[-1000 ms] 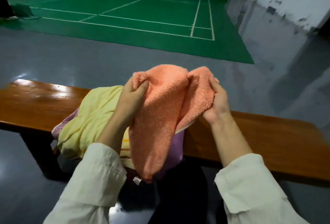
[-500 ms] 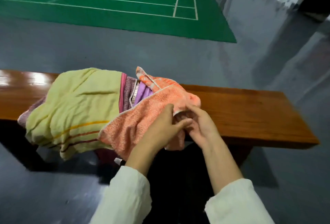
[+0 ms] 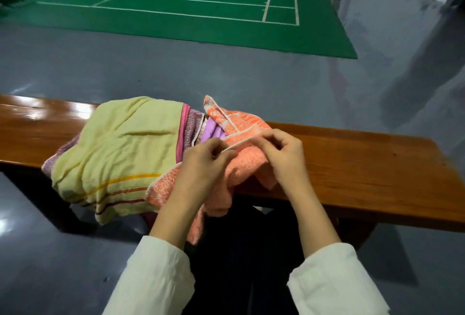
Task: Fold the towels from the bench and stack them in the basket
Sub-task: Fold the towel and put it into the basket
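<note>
An orange towel (image 3: pixel 247 166) with a pale hem lies bunched on the front of the wooden bench (image 3: pixel 364 164). My left hand (image 3: pixel 203 164) and my right hand (image 3: pixel 284 153) both pinch its pale hem, a short stretch of edge taut between them. Part of the towel hangs over the bench's front edge. To the left sits a pile of towels: a yellow one with stripes (image 3: pixel 118 153) on top, a mauve one (image 3: pixel 191 126) and a purple one (image 3: pixel 214 132) showing beneath. No basket is in view.
The bench runs left to right, its right half bare wood. Grey floor (image 3: pixel 226 76) lies beyond it, then a green court mat (image 3: pixel 188 0) with white lines. My dark trousers (image 3: pixel 246 252) fill the space below the bench.
The orange towel came down from in front of me onto the bench. My hands shifted from gripping bunched cloth to pinching its hem, now slightly apart.
</note>
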`<state>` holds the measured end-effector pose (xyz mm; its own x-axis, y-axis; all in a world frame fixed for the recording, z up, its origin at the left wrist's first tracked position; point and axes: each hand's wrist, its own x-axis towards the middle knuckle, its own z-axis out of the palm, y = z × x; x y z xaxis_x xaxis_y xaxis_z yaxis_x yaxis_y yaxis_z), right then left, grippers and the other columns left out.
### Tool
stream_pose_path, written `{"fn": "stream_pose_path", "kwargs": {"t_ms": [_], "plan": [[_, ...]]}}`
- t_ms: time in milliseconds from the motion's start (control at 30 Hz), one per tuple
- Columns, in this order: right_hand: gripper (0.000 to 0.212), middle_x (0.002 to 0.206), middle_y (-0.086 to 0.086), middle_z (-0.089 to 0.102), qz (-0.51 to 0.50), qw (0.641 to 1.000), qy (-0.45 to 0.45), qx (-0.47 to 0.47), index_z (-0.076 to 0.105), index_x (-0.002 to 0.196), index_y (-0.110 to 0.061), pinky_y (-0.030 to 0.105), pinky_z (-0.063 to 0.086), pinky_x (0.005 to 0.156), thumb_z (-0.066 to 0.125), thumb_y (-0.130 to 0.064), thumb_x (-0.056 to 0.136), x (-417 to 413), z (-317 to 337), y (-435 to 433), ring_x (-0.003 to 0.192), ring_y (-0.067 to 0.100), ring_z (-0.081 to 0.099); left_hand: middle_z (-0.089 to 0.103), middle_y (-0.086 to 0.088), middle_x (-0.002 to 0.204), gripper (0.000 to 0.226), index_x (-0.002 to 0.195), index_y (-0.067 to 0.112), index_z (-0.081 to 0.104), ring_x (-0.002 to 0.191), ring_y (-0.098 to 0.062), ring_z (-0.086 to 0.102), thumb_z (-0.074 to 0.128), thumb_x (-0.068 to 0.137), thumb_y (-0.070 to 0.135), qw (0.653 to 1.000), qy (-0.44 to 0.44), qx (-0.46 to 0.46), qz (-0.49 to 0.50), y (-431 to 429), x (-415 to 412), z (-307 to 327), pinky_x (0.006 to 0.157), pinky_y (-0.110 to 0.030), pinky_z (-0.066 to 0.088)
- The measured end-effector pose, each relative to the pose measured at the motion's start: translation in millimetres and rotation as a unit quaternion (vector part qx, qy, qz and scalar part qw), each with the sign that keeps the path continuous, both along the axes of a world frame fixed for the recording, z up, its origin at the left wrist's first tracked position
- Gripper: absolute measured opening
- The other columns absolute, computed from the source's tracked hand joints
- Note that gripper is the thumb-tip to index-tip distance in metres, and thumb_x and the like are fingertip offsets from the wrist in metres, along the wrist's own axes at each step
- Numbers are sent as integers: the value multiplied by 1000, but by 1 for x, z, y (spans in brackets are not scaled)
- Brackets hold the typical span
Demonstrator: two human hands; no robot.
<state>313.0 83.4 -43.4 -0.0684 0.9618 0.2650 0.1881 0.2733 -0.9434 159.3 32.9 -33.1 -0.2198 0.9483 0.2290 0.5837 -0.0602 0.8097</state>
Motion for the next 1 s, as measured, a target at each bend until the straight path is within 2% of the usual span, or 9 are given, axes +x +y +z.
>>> {"fn": "stream_pose_path", "kwargs": {"t_ms": [200,267,367,433,533,667,767,933,1000], "plan": [[9,74,-8,63,-186,982,-40,-15,63,81,-17,28,43,68,64,-19,89,33,-18,-1,72,9,56,50,10,52,25,69,10,65,51,0,40,74,82,29,997,-38,-49,-55,-8,-28,-7,52,-18,32],[3,87,-3,66,-145,983,-105,-32,65,86,-21,31,47,75,67,-23,87,36,-19,-6,84,15,60,49,11,57,24,72,10,64,56,-1,40,70,83,31,994,-74,-37,-68,-9,-28,-7,54,-20,32],[21,110,-8,64,69,992,-98,-30,65,105,-26,20,43,95,69,-18,86,13,-7,-15,108,1,57,51,7,63,21,75,11,63,61,-4,43,64,86,29,991,-84,-22,-106,-7,-14,3,57,-22,34],[19,98,-13,65,161,984,-40,-61,65,102,-21,9,42,85,66,-10,87,-6,3,-22,92,-13,58,52,6,63,19,74,13,62,60,-3,43,65,89,24,991,-68,-20,-114,-7,-5,10,57,-22,35],[13,65,-14,61,143,987,-8,-73,66,76,-18,8,39,64,68,-8,85,-8,4,-22,63,-9,52,51,9,58,19,74,12,63,56,-3,41,67,88,24,992,-48,-39,-105,-9,-11,15,54,-20,34],[20,68,-11,59,-17,998,-39,-49,61,70,-23,16,38,63,68,-14,86,24,-10,-18,65,-1,50,46,12,51,23,67,15,63,51,-1,37,76,80,29,988,-41,-98,-115,-20,-39,16,49,-17,30],[15,75,-11,60,-94,993,-47,-52,60,75,-22,21,40,64,65,-22,89,43,-21,-20,72,6,52,55,8,59,20,71,14,67,58,-1,44,75,80,29,991,-35,-103,-80,-27,-58,15,55,-18,34],[16,71,-10,57,-58,995,7,-79,60,74,-19,17,37,61,67,-13,87,33,-22,-33,65,-1,48,49,6,67,13,80,15,58,57,3,43,61,92,16,999,-29,-43,1,-26,-47,1,56,-12,33],[18,66,-14,58,-3,996,26,-80,60,73,-21,11,38,61,68,-11,85,22,-16,-42,62,-6,49,51,5,76,12,88,16,54,63,10,47,52,95,7,997,-75,-5,28,-25,-29,-5,62,-8,36]]}}
